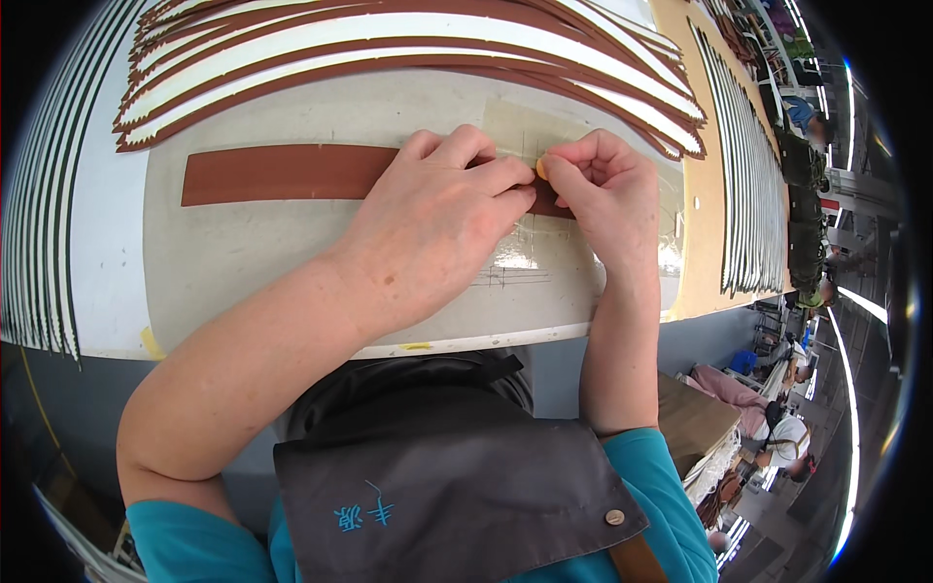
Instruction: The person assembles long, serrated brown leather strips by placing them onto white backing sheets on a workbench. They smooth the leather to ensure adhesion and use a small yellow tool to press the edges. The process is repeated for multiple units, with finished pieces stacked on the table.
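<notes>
- A brown leather strip (pixel 292 173) lies flat along a pale work mat (pixel 243 262) on the counter (pixel 107 243), its right end covered by both hands.
- The left hand (pixel 432 219) presses down on the strip, its grip closed flat, fingers bent over the leather and touching the right hand's fingertips.
- The right hand (pixel 607 189) has its grip pinched shut, thumb and forefinger meeting on a small orange piece (pixel 541 167) at the strip's upper edge.
- A clear sheet (pixel 544 126) with faint pencil lines lies under the hands.
- Curved brown-and-white cut strips (pixel 408 39) fan out across the far side of the counter; thin striped pieces (pixel 39 223) hang over its left edge and more (pixel 743 175) lie at the right.
- Other people (pixel 777 442) sit in the background at the right.
</notes>
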Tool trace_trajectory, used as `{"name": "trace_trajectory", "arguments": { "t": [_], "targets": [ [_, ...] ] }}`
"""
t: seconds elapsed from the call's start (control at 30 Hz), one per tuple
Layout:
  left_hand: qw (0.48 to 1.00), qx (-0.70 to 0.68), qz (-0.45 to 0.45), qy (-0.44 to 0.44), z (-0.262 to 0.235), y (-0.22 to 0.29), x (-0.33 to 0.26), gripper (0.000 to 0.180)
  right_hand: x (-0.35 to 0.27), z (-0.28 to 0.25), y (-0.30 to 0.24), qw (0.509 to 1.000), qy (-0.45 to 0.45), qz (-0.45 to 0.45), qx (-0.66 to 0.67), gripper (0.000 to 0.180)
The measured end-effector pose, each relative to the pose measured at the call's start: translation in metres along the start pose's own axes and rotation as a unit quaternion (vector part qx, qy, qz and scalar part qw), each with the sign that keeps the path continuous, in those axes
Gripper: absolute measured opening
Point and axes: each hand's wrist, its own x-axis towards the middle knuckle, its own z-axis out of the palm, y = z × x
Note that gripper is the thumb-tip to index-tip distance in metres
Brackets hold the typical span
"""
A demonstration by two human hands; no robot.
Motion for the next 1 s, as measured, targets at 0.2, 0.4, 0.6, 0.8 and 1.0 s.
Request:
{"name": "trace_trajectory", "arguments": {
  "t": [0.2, 0.4, 0.6, 0.8, 1.0],
  "targets": [
    [1.000, -0.004, -0.001, -0.004, 0.001, 0.000, 0.002, 0.030, -0.003, 0.005, 0.002, 1.000, 0.022, -0.008, 0.006, 0.008],
    [1.000, -0.011, 0.001, 0.001, 0.000, 0.000, 0.001, 0.031, -0.007, -0.008, -0.005, 0.993, 0.033, 0.020, 0.116, 0.008],
    [1.000, -0.019, 0.000, 0.008, 0.000, 0.000, 0.000, 0.033, -0.032, -0.018, 0.006, 0.992, 0.025, 0.002, 0.127, 0.008],
    [1.000, -0.024, -0.002, 0.015, 0.002, -0.001, 0.000, 0.033, -0.048, -0.005, 0.014, 0.994, 0.012, -0.023, 0.105, 0.007],
    [0.999, -0.031, -0.004, 0.012, 0.001, -0.002, 0.000, 0.034, -0.047, 0.000, 0.015, 0.997, 0.023, -0.038, 0.067, 0.006]
  ]
}}
